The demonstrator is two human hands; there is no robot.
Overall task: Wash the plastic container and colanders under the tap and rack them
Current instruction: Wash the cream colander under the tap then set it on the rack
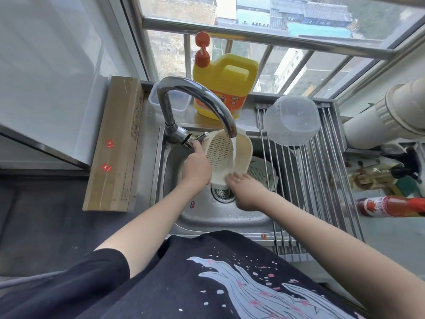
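A cream slotted colander (222,155) is tilted on its side under the spout of the chrome tap (195,95), over the steel sink (207,217). My left hand (196,168) grips its left rim, with one finger up by the tap lever (195,140). My right hand (243,191) holds its lower edge from the right, fingers curled under. A second pale colander (261,172) lies in the sink, partly under the roll-up rack (317,180). A clear plastic container (292,119) sits upside down on the rack's far end.
A yellow detergent jug (226,88) with an orange pump and a clear lidded box (170,101) stand on the ledge behind the tap. A long cardboard box (116,143) lies left of the sink. Bottles (391,206) lie on the counter at right, near a white pipe (388,118).
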